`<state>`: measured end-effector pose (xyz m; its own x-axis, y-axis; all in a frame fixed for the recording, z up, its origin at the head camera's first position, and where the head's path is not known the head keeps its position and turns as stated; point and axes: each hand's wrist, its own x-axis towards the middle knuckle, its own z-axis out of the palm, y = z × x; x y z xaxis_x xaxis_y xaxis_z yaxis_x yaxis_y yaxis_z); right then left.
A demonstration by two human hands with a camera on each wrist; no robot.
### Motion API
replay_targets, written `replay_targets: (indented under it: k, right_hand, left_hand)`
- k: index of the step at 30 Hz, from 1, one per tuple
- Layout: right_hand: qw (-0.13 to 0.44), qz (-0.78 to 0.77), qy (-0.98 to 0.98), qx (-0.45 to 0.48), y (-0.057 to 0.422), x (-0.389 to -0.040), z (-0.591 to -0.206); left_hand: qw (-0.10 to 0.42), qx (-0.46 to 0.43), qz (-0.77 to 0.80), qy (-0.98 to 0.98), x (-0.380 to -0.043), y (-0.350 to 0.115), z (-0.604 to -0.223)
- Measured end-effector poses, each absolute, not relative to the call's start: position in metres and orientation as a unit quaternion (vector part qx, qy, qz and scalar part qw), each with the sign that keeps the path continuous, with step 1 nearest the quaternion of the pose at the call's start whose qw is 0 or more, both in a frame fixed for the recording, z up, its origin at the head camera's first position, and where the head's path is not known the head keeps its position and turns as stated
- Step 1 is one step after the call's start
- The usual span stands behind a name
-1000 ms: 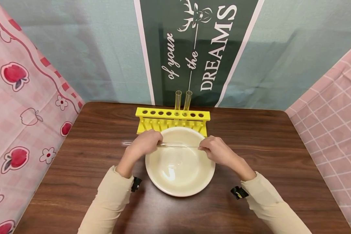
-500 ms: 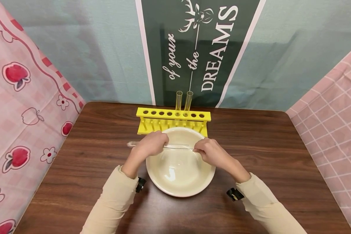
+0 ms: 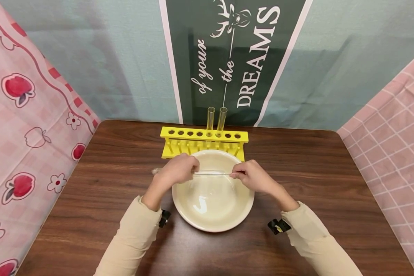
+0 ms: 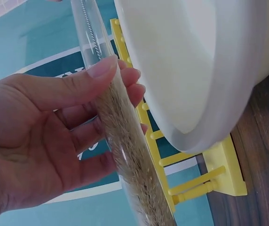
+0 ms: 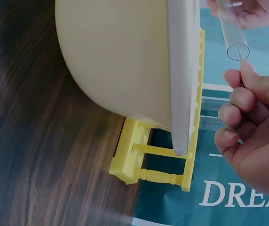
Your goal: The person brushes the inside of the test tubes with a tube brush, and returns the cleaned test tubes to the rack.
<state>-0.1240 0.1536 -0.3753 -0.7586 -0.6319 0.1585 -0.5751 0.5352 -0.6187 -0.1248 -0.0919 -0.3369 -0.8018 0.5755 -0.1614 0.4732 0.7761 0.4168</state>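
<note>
Above the cream basin (image 3: 212,220), my left hand (image 3: 179,168) grips a clear glass test tube (image 4: 83,28), held roughly level across the bowl. Inside the tube lie the tan bristles of a test tube brush (image 4: 130,150), below and past my left thumb in the left wrist view. The brush's thin twisted wire runs out of the tube's round mouth, where my right hand (image 3: 253,176) pinches it between thumb and forefinger. In the right wrist view, the tube mouth (image 5: 238,52) sits just short of those fingertips.
Behind the basin stands a yellow test tube rack (image 3: 185,135), its front partly hidden by the rim. Two clear tubes (image 3: 210,119) stand upright in its middle holes. A brown wooden table (image 3: 314,161) lies beneath, with cloth hangings around it.
Both hands have shifted; my left hand is a little farther right and my right hand slightly left of a second ago. Since half a second ago, the right hand has edged back right.
</note>
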Motion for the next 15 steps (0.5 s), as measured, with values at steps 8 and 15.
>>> replay_targets:
  k: [8, 15]
  right_hand:
    - [0.12, -0.377, 0.872, -0.287, 0.1539, -0.1257, -0.3727]
    - [0.199, -0.419, 0.851, -0.246, 0.1594, -0.1313, -0.3739]
  left_hand:
    - [0.135, 0.259, 0.198, 0.936, -0.1228, -0.0962, -0.339]
    - [0.122, 0.244, 0.197, 0.941, -0.1215, -0.0962, -0.341]
